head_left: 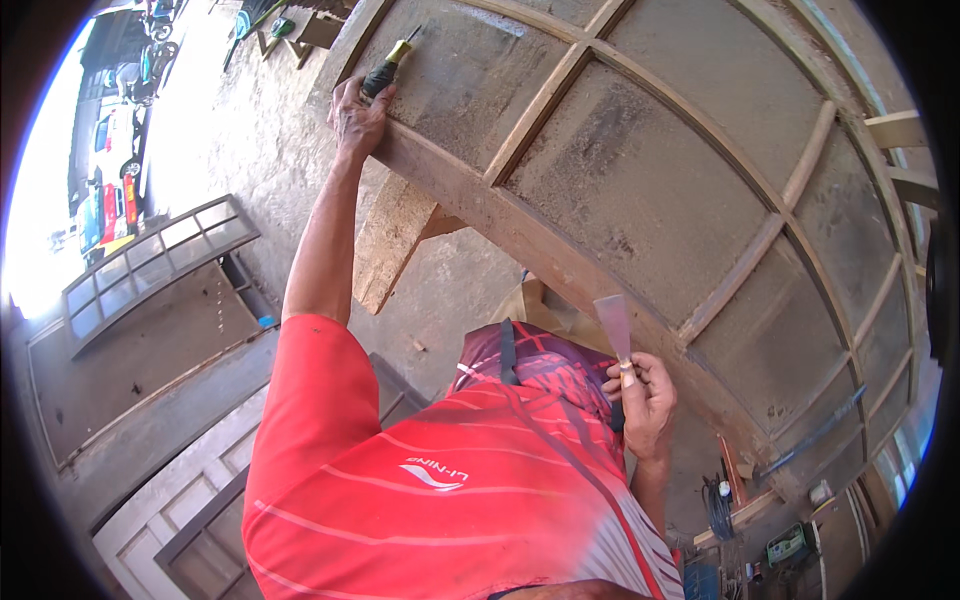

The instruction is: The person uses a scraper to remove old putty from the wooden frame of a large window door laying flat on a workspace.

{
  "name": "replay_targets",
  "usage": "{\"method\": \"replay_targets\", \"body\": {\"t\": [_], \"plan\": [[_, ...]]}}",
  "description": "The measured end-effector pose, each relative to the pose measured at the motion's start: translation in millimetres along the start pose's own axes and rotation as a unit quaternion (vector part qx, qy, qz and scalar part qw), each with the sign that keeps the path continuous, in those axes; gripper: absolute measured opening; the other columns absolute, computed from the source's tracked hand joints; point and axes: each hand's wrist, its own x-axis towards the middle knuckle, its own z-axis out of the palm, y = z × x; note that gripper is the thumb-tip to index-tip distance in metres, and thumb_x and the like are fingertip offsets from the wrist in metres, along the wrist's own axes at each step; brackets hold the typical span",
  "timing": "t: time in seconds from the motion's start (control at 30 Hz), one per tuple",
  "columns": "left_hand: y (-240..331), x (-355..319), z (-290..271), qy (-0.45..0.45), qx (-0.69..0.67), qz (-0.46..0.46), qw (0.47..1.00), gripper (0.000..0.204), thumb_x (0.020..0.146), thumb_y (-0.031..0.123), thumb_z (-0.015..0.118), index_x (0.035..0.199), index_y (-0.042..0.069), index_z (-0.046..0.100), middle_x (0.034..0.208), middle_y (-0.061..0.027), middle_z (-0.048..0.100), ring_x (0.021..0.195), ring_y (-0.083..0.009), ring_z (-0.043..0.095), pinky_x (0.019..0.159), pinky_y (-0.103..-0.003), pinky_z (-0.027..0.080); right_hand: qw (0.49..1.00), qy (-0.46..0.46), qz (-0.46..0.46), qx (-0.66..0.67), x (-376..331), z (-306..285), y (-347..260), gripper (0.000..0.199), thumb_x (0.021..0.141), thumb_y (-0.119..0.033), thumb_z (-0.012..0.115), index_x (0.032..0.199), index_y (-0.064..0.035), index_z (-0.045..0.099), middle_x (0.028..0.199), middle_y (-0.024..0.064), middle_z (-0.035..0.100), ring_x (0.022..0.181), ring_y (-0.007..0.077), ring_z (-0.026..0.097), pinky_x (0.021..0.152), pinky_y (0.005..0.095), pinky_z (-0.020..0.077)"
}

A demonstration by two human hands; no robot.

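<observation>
A large wooden window frame (560, 262) with dusty panes and curved bars lies in front of me. My left hand (357, 120) is closed over its near edge at the upper left. Against that hand's thumb lies the butt of a screwdriver (384, 74) with a yellow and black handle, its shaft pointing away over a pane; whether the fingers also pinch it, I cannot tell. My right hand (645, 400), close to my body, grips a putty knife (614, 328) by its handle, the broad blade upward beside the frame's near edge.
Another arched window frame (165, 250) and a panel lean at the left, above a white panelled door (185, 490). A chipboard piece (392, 240) juts out under the large frame. A long blue tool (815, 432) lies on its right end. Cables (717, 505) and a green case (790, 545) sit lower right.
</observation>
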Motion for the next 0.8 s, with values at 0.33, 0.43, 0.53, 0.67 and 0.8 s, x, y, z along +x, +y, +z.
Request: {"method": "replay_targets", "body": {"t": [0.33, 0.43, 0.53, 0.67, 0.8], "plan": [[30, 3, 4, 0.259, -0.108, -0.289, 0.915, 0.054, 0.103, 0.041, 0.064, 0.127, -0.007, 0.053, 0.110, -0.0205, 0.068, 0.101, -0.0313, 0.066, 0.089, -0.043, 0.051, 0.988, -0.126, -0.090, -0.015, 112, -48, -63, 0.024, 0.105, -0.008, 0.051, 0.124, 0.0029, 0.058, 0.096, 0.0099, 0.069, 0.078, 0.0124, 0.064, 0.072, 0.0265, 0.0516], [17, 3, 4, 0.259, -0.150, -0.278, 0.913, 0.056, 0.104, 0.042, 0.062, 0.128, -0.007, 0.052, 0.112, -0.0212, 0.067, 0.102, -0.0326, 0.065, 0.091, -0.044, 0.050, 0.972, -0.163, -0.056, -0.157, 164, -49, -118, 0.020, 0.105, -0.004, 0.052, 0.123, 0.0014, 0.060, 0.098, 0.0111, 0.068, 0.082, 0.0125, 0.065, 0.071, 0.0284, 0.0506], [18, 6, 7, 0.274, -0.104, -0.290, 0.911, 0.057, 0.104, 0.044, 0.060, 0.128, -0.007, 0.050, 0.113, -0.0216, 0.067, 0.102, -0.0339, 0.065, 0.092, -0.044, 0.049, 0.894, -0.197, -0.272, -0.297, 223, -11, -160, 0.019, 0.101, 0.000, 0.056, 0.120, 0.0017, 0.061, 0.101, 0.0162, 0.065, 0.084, 0.0257, 0.065, 0.072, 0.0384, 0.0514], [4, -2, 5, 0.315, -0.114, -0.319, 0.887, 0.058, 0.103, 0.051, 0.059, 0.119, -0.003, 0.047, 0.100, -0.0176, 0.064, 0.091, -0.0325, 0.062, 0.082, -0.044, 0.049, 0.760, -0.267, -0.507, -0.307, 296, 99, -203, 0.015, 0.099, -0.001, 0.055, 0.113, 0.0032, 0.060, 0.097, 0.0198, 0.063, 0.084, 0.0370, 0.064, 0.076, 0.0446, 0.0536], [22, 11, 6, 0.247, -0.126, -0.337, 0.900, 0.058, 0.105, 0.049, 0.057, 0.126, -0.004, 0.044, 0.109, -0.0211, 0.065, 0.101, -0.0364, 0.064, 0.089, -0.046, 0.049, 0.684, -0.320, -0.503, -0.419, 362, 225, -206, 0.018, 0.102, -0.006, 0.049, 0.109, -0.0005, 0.065, 0.091, 0.0181, 0.065, 0.088, 0.0335, 0.068, 0.083, 0.0433, 0.0590]]}}
